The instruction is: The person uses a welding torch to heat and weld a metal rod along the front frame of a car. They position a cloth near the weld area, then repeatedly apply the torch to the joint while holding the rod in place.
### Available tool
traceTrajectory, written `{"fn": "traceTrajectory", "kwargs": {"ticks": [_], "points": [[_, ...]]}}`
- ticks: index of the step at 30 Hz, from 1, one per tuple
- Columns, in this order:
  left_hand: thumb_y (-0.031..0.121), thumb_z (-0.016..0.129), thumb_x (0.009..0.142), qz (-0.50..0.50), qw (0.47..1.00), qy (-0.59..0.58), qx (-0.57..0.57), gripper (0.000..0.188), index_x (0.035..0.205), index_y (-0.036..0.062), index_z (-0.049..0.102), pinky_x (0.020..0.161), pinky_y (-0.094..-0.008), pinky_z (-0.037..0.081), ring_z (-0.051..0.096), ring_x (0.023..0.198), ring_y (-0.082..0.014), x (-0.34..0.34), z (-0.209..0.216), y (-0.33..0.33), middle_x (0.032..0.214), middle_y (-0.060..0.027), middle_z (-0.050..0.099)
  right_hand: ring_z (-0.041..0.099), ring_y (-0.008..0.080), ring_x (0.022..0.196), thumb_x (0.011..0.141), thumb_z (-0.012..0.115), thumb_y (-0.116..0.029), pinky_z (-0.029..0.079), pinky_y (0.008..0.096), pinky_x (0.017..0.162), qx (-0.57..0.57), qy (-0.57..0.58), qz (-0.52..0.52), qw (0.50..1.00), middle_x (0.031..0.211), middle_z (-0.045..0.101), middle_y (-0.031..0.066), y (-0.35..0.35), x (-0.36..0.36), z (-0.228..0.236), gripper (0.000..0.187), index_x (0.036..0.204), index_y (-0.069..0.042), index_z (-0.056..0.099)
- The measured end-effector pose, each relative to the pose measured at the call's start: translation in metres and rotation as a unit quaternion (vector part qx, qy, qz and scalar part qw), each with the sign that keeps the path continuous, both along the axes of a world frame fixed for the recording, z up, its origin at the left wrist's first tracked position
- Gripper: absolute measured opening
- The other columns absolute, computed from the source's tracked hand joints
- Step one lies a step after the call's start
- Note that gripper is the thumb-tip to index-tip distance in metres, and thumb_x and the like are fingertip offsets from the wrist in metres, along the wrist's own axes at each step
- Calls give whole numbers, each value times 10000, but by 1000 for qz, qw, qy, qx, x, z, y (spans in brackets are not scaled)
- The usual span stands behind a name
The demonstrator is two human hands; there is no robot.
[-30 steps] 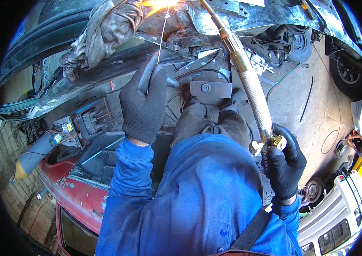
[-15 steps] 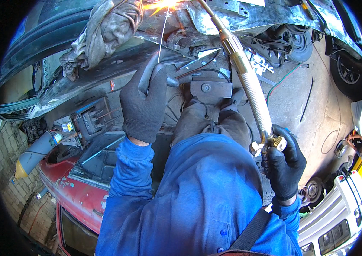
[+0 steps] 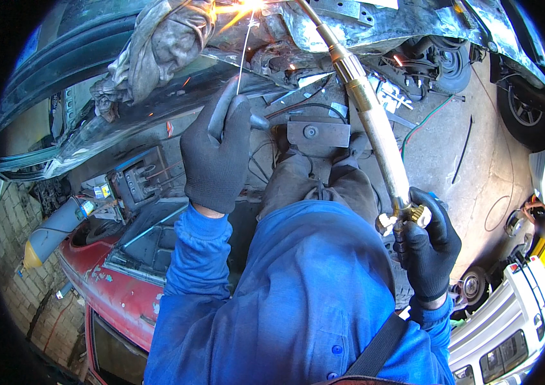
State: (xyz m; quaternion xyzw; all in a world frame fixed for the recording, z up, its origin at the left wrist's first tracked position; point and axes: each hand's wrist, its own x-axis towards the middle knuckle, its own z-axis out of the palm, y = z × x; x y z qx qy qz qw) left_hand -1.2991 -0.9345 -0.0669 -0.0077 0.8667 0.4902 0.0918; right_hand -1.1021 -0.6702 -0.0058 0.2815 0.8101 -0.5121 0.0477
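In a dark glove, my left hand (image 3: 221, 144) pinches a thin filler rod (image 3: 244, 56) between its fingertips. The rod points up to a bright orange glow at the top, against a bare sheet-metal car body panel (image 3: 298, 29). My right hand (image 3: 432, 247), gloved too, is closed round the lower end of a brass gas welding torch (image 3: 378, 125), by its valve knobs. The torch slants up and left, its tip at the glow. Sparks fly off there. A crumpled grey rag (image 3: 163, 48) hangs over the panel left of the glow.
Below the panel lie a metal block (image 3: 317, 133) and scattered scraps. A red car (image 3: 115, 276) and a grey gas cylinder (image 3: 57, 231) stand at left. At right are a wheel (image 3: 524, 110), a red-green hose (image 3: 423, 120) and a white vehicle (image 3: 510, 321).
The sparks have spread, with a few now flying lower and out to both sides. Both hands, the rod and the torch have hardly moved.
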Motion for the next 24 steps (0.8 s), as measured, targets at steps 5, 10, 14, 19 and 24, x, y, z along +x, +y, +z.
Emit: {"fn": "traceTrajectory", "kwargs": {"ticks": [5, 10, 14, 19, 24], "points": [[181, 671, 1079, -10, 1000, 18, -7, 404, 1427, -25, 676, 905, -331, 581, 716, 1038, -141, -1, -3, -1, 1171, -163, 787, 782, 204, 1020, 953, 759, -140, 594, 358, 926, 13, 0, 9, 1000, 1092, 814, 151, 2, 1, 1, 406, 1335, -5, 740], [168, 670, 1078, -4, 1000, 0, 5, 404, 1431, -28, 671, 911, -326, 578, 716, 1049, -144, 0, 0, 1, 1172, -166, 789, 781, 199, 1014, 960, 752, -147, 593, 355, 922, -4, 7, 12, 1000, 1086, 814, 151, 3, 0, 1, 407, 1342, -5, 737], [163, 670, 1078, -2, 1000, 2, 5, 401, 1433, -25, 672, 886, -317, 576, 709, 1013, -128, -1, 2, 3, 1145, -154, 791, 783, 197, 1004, 965, 755, -171, 595, 352, 912, 13, 7, 14, 1000, 1072, 814, 153, 4, 0, 1, 409, 1341, -8, 739], [204, 597, 1122, -37, 998, 52, 18, 373, 1451, 49, 678, 530, -242, 418, 526, 587, -20, 6, 0, -1, 825, -26, 735, 762, 155, 883, 960, 773, -183, 596, 327, 846, -30, -42, -14, 999, 982, 803, 133, 7, 12, -2, 378, 1295, -10, 754], [194, 714, 1052, -53, 964, 14, 262, 260, 1205, -16, 719, 578, -249, 502, 648, 644, -85, 54, 25, 16, 840, -70, 779, 744, 235, 1066, 968, 826, -320, 599, 385, 898, -293, 112, -55, 948, 1159, 753, 150, 20, 30, 1, 652, 1444, 64, 601]]}}
